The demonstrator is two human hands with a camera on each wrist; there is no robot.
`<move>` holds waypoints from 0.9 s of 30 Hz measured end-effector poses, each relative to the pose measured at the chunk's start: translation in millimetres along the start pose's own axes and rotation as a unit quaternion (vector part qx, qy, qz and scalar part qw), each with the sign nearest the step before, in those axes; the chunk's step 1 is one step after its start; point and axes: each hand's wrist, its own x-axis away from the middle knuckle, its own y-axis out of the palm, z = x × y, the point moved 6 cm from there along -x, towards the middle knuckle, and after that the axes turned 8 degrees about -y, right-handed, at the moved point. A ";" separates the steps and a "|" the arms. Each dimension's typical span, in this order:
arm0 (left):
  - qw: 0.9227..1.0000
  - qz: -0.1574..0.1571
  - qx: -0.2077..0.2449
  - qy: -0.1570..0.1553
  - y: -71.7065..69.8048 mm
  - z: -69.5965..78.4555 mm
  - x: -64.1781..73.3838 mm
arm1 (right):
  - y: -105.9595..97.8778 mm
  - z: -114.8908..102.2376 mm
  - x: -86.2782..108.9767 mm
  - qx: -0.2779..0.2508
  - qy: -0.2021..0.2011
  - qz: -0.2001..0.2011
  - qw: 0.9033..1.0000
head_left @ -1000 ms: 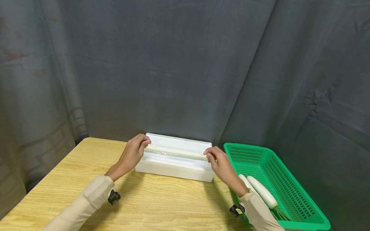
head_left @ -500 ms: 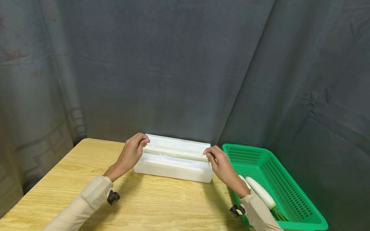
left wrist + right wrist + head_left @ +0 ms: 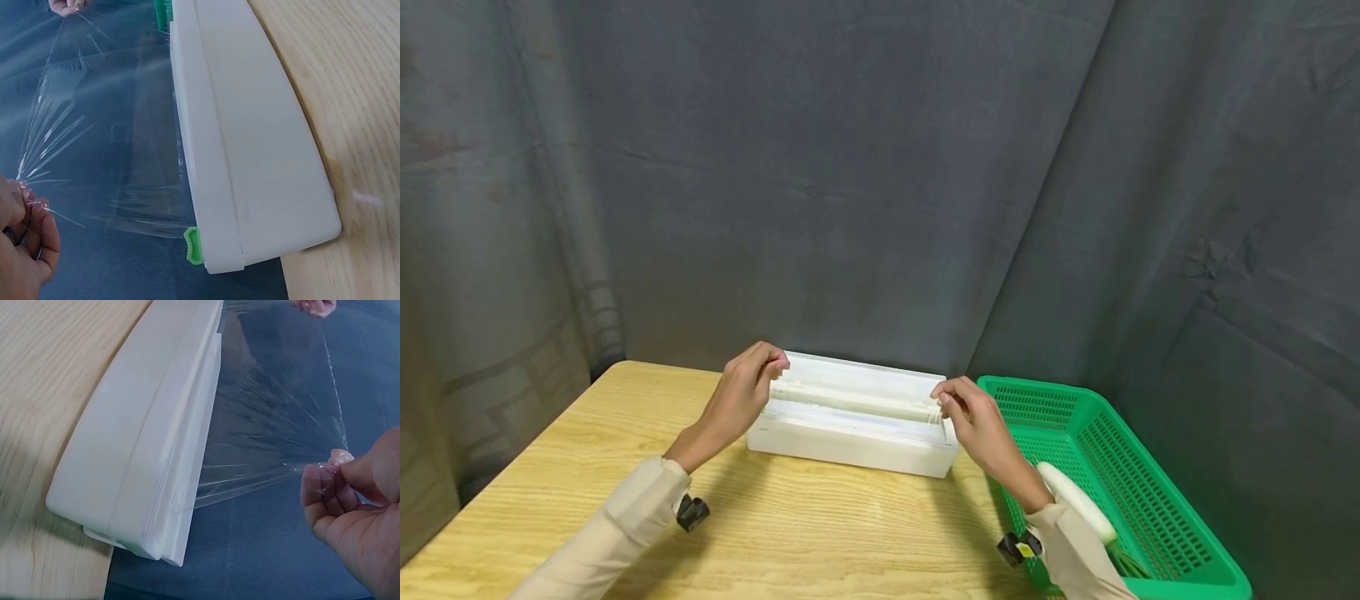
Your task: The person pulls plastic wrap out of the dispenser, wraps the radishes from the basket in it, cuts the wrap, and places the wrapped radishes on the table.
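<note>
A long white cling film dispenser stands on the table with its lid raised at the back. Clear cling film stretches up out of it, gathered into creases at both corners. My left hand pinches one corner of the sheet between thumb and fingers, above the dispenser's left end. At the opposite end my right hand pinches the other corner, and the right wrist view shows folds fanning out from those fingertips. A small green piece sticks out at the dispenser's end in the left wrist view.
To the right stands a green plastic basket with a white radish inside, partly behind the right forearm. The wooden table extends toward me. A dark grey curtain hangs close behind the dispenser.
Both hands keep their pinch on the film and have barely moved; the right hand sits very slightly farther right. The second radish is now hidden behind the right arm.
</note>
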 end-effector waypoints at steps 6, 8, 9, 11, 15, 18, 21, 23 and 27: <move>1.000 0.002 0.003 0.013 -3.2 2.0 -1.6 | -2.2 -4.1 -1.5 -0.007 -0.008 0.000 1.000; 1.000 0.004 0.003 0.019 -4.8 3.3 -2.9 | -3.7 -6.6 -2.8 -0.004 -0.013 0.002 1.000; 1.000 0.005 0.002 0.023 -5.8 4.2 -3.6 | -4.4 -7.5 -3.4 -0.001 -0.015 0.002 1.000; 1.000 0.005 0.002 0.029 -7.7 5.6 -4.9 | -5.4 -9.3 -4.4 0.005 -0.022 0.003 1.000; 0.999 0.002 0.000 0.036 -9.9 7.9 -6.6 | -6.8 -11.6 -4.7 0.023 -0.041 0.003 0.999; 0.999 0.003 -0.002 0.036 -10.9 8.3 -7.8 | -7.9 -14.4 -5.5 0.043 -0.064 0.006 0.997; 0.999 0.005 -0.004 0.038 -12.1 9.4 -9.7 | -10.1 -17.6 -7.4 0.063 -0.086 0.013 0.994; 0.999 0.005 -0.003 0.038 -12.8 10.3 -11.2 | -11.7 -19.4 -8.7 0.072 -0.097 0.016 0.993; 0.999 0.005 -0.005 0.036 -14.3 12.6 -14.1 | -14.8 -21.8 -10.9 0.081 -0.107 0.020 0.991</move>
